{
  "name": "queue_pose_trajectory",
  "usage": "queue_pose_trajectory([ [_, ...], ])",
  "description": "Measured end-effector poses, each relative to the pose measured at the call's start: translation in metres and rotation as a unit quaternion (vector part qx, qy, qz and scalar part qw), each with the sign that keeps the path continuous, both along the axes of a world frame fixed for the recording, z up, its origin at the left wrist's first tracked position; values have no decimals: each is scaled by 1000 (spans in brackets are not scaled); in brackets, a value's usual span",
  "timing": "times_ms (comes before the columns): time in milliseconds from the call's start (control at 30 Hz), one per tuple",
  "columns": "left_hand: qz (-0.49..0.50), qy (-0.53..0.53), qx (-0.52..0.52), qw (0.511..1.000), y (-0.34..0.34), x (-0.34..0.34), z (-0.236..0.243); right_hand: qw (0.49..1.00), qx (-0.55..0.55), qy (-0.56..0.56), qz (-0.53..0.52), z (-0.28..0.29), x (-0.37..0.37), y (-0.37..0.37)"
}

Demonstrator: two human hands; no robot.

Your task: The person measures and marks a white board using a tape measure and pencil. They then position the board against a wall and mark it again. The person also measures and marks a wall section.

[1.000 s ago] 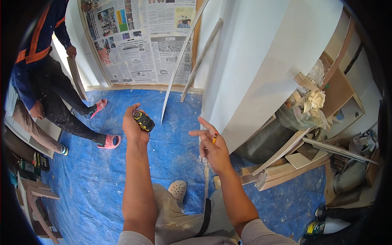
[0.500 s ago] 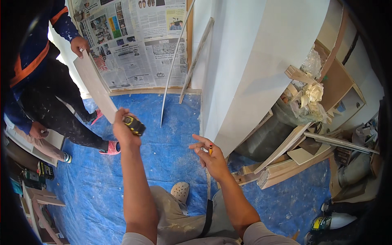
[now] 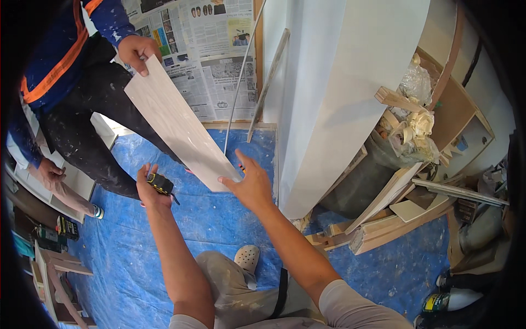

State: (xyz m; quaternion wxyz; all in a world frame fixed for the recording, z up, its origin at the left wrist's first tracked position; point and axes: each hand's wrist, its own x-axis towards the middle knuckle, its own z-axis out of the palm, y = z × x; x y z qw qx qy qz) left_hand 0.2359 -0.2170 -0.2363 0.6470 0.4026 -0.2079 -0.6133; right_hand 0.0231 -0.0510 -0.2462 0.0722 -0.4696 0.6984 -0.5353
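Observation:
A long, pale wood-grain board (image 3: 178, 123) slants between me and a co-worker. My right hand (image 3: 255, 185) grips its near end, thumb on top and fingers spread along the edge. A pencil (image 3: 241, 166) shows only as a small tip by those fingers. In my left hand (image 3: 150, 193), palm up, rests a black and yellow tape measure (image 3: 160, 184); this hand is apart from the board. The co-worker's hand (image 3: 139, 52) pinches the board's far end.
Blue sheeting (image 3: 219, 236) covers the floor. A white panel (image 3: 334, 104) rises at right, beside a dark bin (image 3: 356, 189) of wood scraps and stacked timber (image 3: 400, 222). Thin strips (image 3: 268, 82) lean against the newspaper-covered wall (image 3: 219, 71). Another person's leg shows at left.
The board has come nearer and to the right. My left hand has left its near end, keeping the tape measure, and my right hand has taken hold there. The co-worker has stepped closer.

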Motion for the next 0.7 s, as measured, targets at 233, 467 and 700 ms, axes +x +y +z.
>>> queue_pose_trajectory([
  [233,-134,-96,-17,986,3,-12,-4,997,49,-11,54,-24,1,8],
  [467,-253,-191,-44,947,12,-16,3,990,55,-41,124,-8,-24,107],
  [700,-492,-157,-23,856,89,-42,-6,981,149,25,120,43,-97,216],
])
